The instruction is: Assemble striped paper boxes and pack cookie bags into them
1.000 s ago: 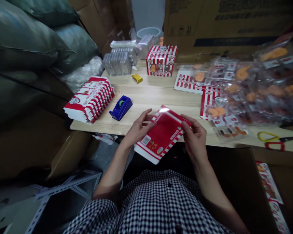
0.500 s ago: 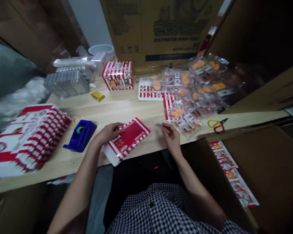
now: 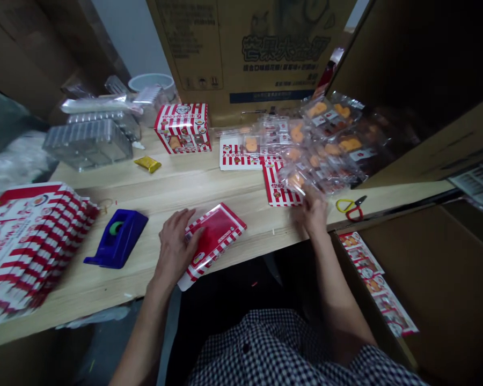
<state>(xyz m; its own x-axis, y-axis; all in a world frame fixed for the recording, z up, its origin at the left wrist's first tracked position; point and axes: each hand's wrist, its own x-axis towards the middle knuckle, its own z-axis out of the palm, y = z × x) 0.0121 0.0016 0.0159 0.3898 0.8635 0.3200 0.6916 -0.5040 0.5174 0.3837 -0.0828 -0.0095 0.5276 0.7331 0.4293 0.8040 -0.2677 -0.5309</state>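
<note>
A flat red-and-white striped carton (image 3: 219, 230) lies at an angle near the table's front edge. My left hand (image 3: 176, 244) rests on its left end, thumb lying across the carton and the other fingers stretched out on the table. To the right, my right hand (image 3: 314, 213) is at the near edge of a pile of clear snack packets (image 3: 326, 155) with orange pieces inside. Its fingers are bent in and closed on a clear packet (image 3: 295, 178), partly blurred. Beneath that packet lies another flat striped carton (image 3: 279, 187).
A blue tape dispenser (image 3: 118, 238) and a stack of striped cartons (image 3: 36, 241) stand at left. Behind are clear plastic trays (image 3: 88, 142), a yellow sachet (image 3: 147, 164) and an assembled box (image 3: 184, 128). Scissors (image 3: 351, 208) lie right, above an open cardboard box (image 3: 438, 289).
My right hand has moved right and forward to the packets, covering the nearest one. My left hand has spread its fingers on the carton's end. The view has shifted slightly right.
</note>
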